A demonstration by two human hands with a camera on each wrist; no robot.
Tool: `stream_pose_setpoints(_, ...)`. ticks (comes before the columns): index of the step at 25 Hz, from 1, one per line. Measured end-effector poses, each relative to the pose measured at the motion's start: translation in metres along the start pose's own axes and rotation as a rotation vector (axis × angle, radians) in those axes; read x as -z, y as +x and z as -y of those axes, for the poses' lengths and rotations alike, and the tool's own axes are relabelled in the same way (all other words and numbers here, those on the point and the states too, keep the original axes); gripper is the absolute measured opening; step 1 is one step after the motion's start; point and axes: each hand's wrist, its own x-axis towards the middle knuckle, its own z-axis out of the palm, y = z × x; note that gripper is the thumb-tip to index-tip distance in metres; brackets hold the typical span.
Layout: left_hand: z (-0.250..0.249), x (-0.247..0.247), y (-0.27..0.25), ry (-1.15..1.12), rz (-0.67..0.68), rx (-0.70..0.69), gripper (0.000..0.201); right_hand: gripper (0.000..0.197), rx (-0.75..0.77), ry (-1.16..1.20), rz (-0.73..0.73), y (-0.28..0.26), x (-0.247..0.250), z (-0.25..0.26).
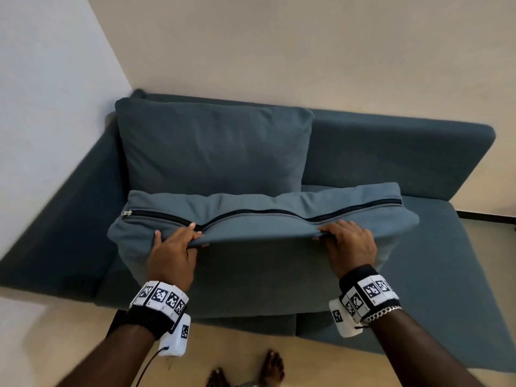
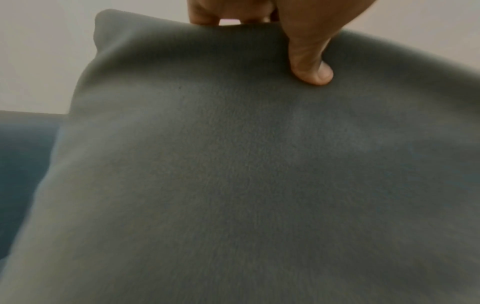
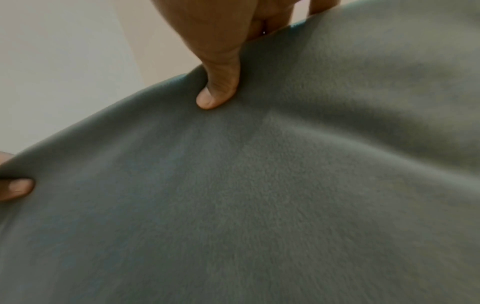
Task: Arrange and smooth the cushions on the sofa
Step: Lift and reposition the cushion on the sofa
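Note:
A blue-grey cushion stands upright on the sofa seat, its black zipper edge turned up. My left hand pinches the near top edge left of the middle, thumb on the front face. My right hand pinches the same edge further right. In the left wrist view the cushion fills the frame and my thumb presses into it. The right wrist view shows the cushion with my right thumb dug into the fabric. A second, darker cushion leans against the sofa backrest behind.
The teal sofa sits in a room corner, its armrest along the left wall. The right half of the seat lies bare beside the held cushion. My bare feet stand on the tan floor in front.

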Motion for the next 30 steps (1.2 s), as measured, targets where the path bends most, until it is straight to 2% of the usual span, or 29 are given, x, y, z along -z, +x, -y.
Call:
stream_pose_setpoints(3, -0.009, 0.014, 0.023, -0.043, -0.014, -0.028, 0.010, 0.011, -0.004, 0.044, 0.041, 0.019, 0.018, 0.005)
stream_pose_setpoints(4, -0.008, 0.013, 0.031, -0.048, 0.003, -0.014, 0.009, 0.009, -0.003, 0.058, 0.065, 0.026, 0.018, 0.004)
stream_pose_setpoints(6, -0.003, 0.001, 0.050, -0.010, 0.067, 0.030, 0.017, 0.017, -0.016, 0.056, 0.154, 0.040, 0.005, 0.000)
stream_pose_setpoints(8, 0.007, -0.033, 0.077, 0.057, 0.180, 0.022, 0.018, 0.020, -0.050, 0.002, 0.314, 0.062, -0.033, -0.014)
stream_pose_setpoints(10, 0.014, -0.072, 0.099, 0.194, 0.374, 0.040, 0.012, 0.025, -0.095, -0.075, 0.540, 0.082, -0.077, -0.031)
stream_pose_setpoints(11, 0.025, -0.105, 0.102, 0.282, 0.523, 0.061, 0.021, 0.029, -0.138, -0.104, 0.688, 0.081, -0.110, -0.046)
stream_pose_setpoints(13, 0.040, -0.148, 0.090, 0.396, 0.840, 0.101, 0.059, 0.052, -0.160, -0.170, 0.963, 0.061, -0.155, -0.063)
stream_pose_setpoints(14, 0.049, -0.176, 0.078, 0.427, 0.949, 0.125, 0.075, 0.066, -0.173, -0.222, 1.047, 0.041, -0.182, -0.072)
stream_pose_setpoints(15, 0.052, -0.200, 0.066, 0.462, 0.994, 0.118, 0.086, 0.074, -0.183, -0.258, 1.064, 0.021, -0.203, -0.080)
stream_pose_setpoints(18, 0.052, -0.243, 0.047, 0.492, 0.959, 0.148, 0.093, 0.065, -0.261, -0.137, 0.982, -0.015, -0.234, -0.092)
stream_pose_setpoints(20, 0.052, -0.254, 0.047, 0.488, 0.948, 0.187, 0.096, 0.066, -0.233, -0.098, 0.981, -0.018, -0.233, -0.093)
stream_pose_setpoints(22, 0.058, -0.259, 0.046, 0.492, 0.922, 0.182, 0.096, 0.068, -0.215, -0.065, 0.876, -0.006, -0.220, -0.094)
stream_pose_setpoints(23, 0.060, -0.261, 0.043, 0.484, 0.911, 0.180, 0.096, 0.067, -0.254, 0.001, 0.729, 0.006, -0.205, -0.095)
stream_pose_setpoints(26, 0.065, -0.267, 0.035, 0.476, 0.880, 0.167, 0.094, 0.058, -0.302, 0.161, 0.039, 0.061, -0.147, -0.111)
stream_pose_setpoints(27, 0.067, -0.270, 0.033, 0.478, 0.881, 0.167, 0.094, 0.058, -0.336, 0.160, -0.145, 0.076, -0.135, -0.118)
stream_pose_setpoints(28, 0.068, -0.273, 0.031, 0.472, 0.875, 0.170, 0.093, 0.060, -0.393, 0.127, -0.269, 0.084, -0.133, -0.128)
stream_pose_setpoints(29, 0.070, -0.276, 0.029, 0.465, 0.866, 0.174, 0.093, 0.067, -0.459, 0.048, -0.265, 0.085, -0.143, -0.140)
stream_pose_setpoints(30, 0.072, -0.277, 0.029, 0.462, 0.863, 0.173, 0.093, 0.077, -0.505, -0.061, -0.111, 0.079, -0.162, -0.150)
